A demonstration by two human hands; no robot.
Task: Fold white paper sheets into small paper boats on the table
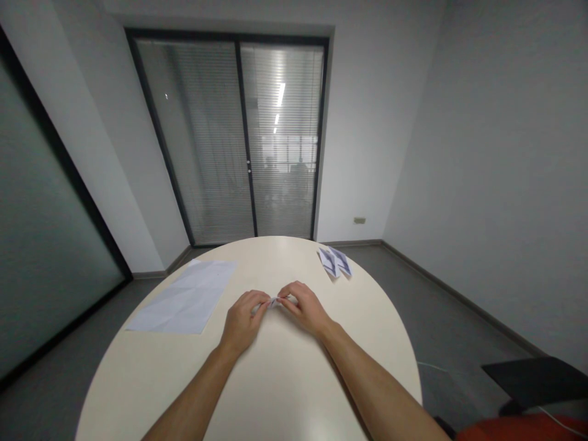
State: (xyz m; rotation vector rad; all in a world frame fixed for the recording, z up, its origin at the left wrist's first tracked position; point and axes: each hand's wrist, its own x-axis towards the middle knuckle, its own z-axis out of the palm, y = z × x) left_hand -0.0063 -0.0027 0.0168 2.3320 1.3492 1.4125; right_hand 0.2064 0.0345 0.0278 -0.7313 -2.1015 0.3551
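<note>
A small folded piece of paper, white with some bluish-purple on it, is pinched between my two hands just above the middle of the table. My left hand is closed on its left end, thumb and fingertips together. On the right end, my right hand pinches it the same way. Fingertips cover most of the paper, so its full shape is hidden. To the left lies a large white sheet of paper with crease lines. Folded paper pieces with purple markings rest near the far right edge.
The round cream table has a curved edge all around. Beyond it stands a glass door with blinds. At the lower right are a black flat surface and something red, beside a thin white cable on the floor.
</note>
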